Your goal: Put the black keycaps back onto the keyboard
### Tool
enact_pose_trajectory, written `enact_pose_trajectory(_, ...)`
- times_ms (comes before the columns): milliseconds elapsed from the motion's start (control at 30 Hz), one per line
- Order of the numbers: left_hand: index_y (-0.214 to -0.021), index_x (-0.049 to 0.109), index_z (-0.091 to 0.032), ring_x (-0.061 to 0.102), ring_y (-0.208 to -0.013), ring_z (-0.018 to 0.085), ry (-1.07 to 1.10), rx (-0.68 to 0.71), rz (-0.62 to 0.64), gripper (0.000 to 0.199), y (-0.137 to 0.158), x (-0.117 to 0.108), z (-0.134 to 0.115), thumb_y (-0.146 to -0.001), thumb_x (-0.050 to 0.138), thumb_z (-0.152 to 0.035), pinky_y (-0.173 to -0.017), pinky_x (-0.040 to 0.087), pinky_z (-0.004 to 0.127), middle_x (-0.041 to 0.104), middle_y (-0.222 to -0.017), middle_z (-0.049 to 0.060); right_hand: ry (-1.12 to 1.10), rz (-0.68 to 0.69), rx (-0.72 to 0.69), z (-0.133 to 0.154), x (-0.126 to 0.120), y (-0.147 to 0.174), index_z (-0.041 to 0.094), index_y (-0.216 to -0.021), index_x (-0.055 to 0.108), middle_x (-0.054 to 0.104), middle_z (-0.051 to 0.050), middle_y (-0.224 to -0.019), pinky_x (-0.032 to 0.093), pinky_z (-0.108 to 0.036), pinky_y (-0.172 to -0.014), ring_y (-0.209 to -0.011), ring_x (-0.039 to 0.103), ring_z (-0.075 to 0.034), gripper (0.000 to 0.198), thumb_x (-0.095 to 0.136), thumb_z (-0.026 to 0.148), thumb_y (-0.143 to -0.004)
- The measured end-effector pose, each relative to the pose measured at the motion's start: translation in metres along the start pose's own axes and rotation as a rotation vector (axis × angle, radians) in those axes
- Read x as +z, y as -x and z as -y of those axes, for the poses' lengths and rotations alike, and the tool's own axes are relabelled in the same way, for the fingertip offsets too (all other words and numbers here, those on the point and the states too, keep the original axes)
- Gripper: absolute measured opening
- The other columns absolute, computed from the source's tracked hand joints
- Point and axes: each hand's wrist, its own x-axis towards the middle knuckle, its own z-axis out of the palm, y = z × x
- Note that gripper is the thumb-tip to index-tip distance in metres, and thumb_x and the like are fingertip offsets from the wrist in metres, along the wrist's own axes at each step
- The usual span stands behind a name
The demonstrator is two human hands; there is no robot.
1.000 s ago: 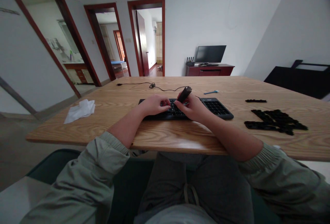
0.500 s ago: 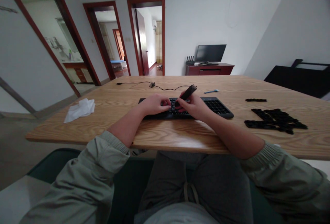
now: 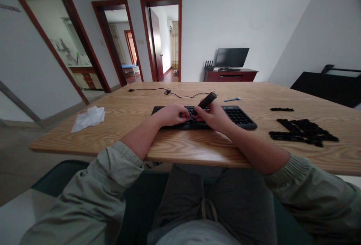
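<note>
A black keyboard [image 3: 241, 119] lies near the front of the wooden table, partly covered by my hands. Its right-hand block shows a grid of dark squares. My right hand [image 3: 212, 116] is closed round a thick black stick-like tool [image 3: 208, 100], tilted with its upper end toward the back right. Small prongs show at that upper end; the lower end is hidden by my fingers, over the keys. My left hand [image 3: 174, 115] rests on the keyboard's left part, fingers curled and thumb pressed in near the tool's lower end. Whatever those fingers hold is too small to make out.
Loose black keycaps [image 3: 304, 130] lie in a heap on the right, with a short black row [image 3: 282, 109] behind them. A blue brush-like tool [image 3: 232, 99] and a thin cable [image 3: 183, 97] lie beyond the keyboard. White tissue [image 3: 88, 118] lies on the left.
My left fingers have drawn closer together and shifted slightly right, toward the right hand. The black tool remains in my right hand, nearly in the same place. The whole view has shifted a little.
</note>
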Motion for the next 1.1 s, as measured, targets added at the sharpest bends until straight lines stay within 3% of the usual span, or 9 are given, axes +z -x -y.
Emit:
enact_pose_trajectory(267,-0.098,0.076,-0.018,0.065,-0.085,0.016,-0.055,0.075,-0.013,0.020,-0.002,0.004,0.002,-0.089,0.059,-0.023,-0.078,0.046,0.024,0.074,-0.096,0.005,0.263,-0.057,-0.156,0.002,-0.004,-0.001,0.020,-0.086,0.057,0.067,-0.009,-0.085,0.056,-0.045,-0.075,-0.079,0.063,-0.025,0.028,0.062,0.047,-0.085)
enact_pose_trajectory(567,-0.098,0.076,-0.019,0.065,-0.086,0.017,-0.119,0.118,-0.038,0.022,-0.007,0.012,0.005,-0.092,0.057,-0.027,-0.081,0.046,0.028,0.074,-0.097,0.006,0.126,-0.021,0.009,-0.008,-0.006,-0.004,0.021,-0.096,0.053,0.067,-0.010,-0.088,0.058,-0.043,-0.059,-0.069,0.064,-0.024,0.032,0.064,0.049,-0.084)
enact_pose_trajectory(800,-0.098,0.077,-0.019,0.065,-0.084,0.017,-0.100,0.142,-0.043,0.021,-0.007,0.012,0.007,-0.091,0.059,-0.028,-0.079,0.046,0.027,0.075,-0.095,0.005,0.267,-0.024,-0.087,-0.010,-0.009,-0.006,0.021,-0.094,0.054,0.066,-0.008,-0.083,0.057,-0.038,-0.061,-0.074,0.064,-0.024,0.030,0.064,0.047,-0.084)
enact_pose_trajectory(1000,-0.096,0.076,-0.017,0.062,-0.076,0.015,0.000,-0.013,-0.204,0.026,0.001,-0.004,0.007,-0.089,0.061,-0.037,-0.068,0.043,0.026,0.073,-0.086,0.004,0.216,-0.006,-0.019,-0.006,-0.009,-0.005,0.021,-0.090,0.053,0.065,-0.007,-0.081,0.057,-0.035,-0.056,-0.068,0.064,-0.021,0.026,0.065,0.043,-0.084)
enact_pose_trajectory(1100,-0.094,0.075,-0.016,0.060,-0.073,0.014,0.022,-0.047,-0.211,0.023,0.003,-0.007,0.008,-0.088,0.062,-0.035,-0.066,0.042,0.025,0.072,-0.083,0.004,0.141,0.010,0.023,-0.005,-0.009,-0.005,0.021,-0.089,0.053,0.065,-0.008,-0.082,0.057,-0.035,-0.054,-0.067,0.065,-0.021,0.028,0.066,0.044,-0.083)
